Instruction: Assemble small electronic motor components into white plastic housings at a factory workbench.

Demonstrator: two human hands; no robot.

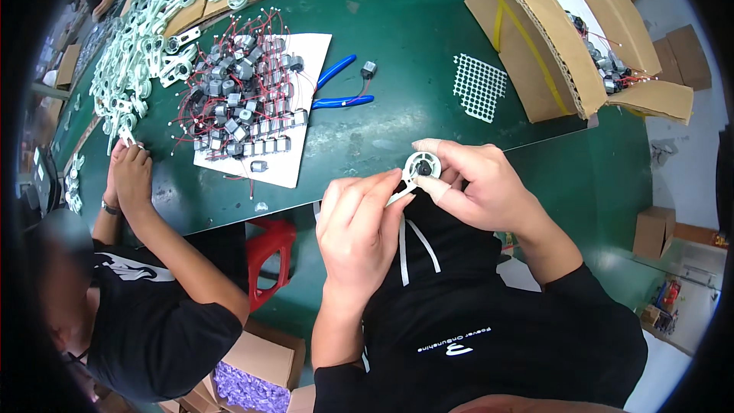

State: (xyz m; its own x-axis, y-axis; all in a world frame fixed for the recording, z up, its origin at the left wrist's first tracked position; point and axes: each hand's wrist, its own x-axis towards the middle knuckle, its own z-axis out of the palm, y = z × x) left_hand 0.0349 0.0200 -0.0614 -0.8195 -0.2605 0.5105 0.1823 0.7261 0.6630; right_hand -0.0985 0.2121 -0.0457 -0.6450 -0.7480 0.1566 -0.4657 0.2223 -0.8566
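A small white plastic housing (410, 163), with a round ring end, a dark centre and a narrow handle, is held between my two hands over the table's near edge. Fingertips and thumb of my left hand (354, 222) pinch its handle. The thumb and fingers of my right hand (480, 186) close around the ring. Left of my hands, a heap of small grey motors (238, 95) with red wires lies on a white sheet (312, 53). Beside it are blue-handled pliers (342, 102) and one loose motor (369, 69).
Pale plastic housings (149, 23) pile up at the far left. A co-worker's hands (131, 173) work at the left edge. An open cardboard box (516, 50) with motors stands far right, near a white perforated sheet (479, 88). A red stool (277, 260) is below the table.
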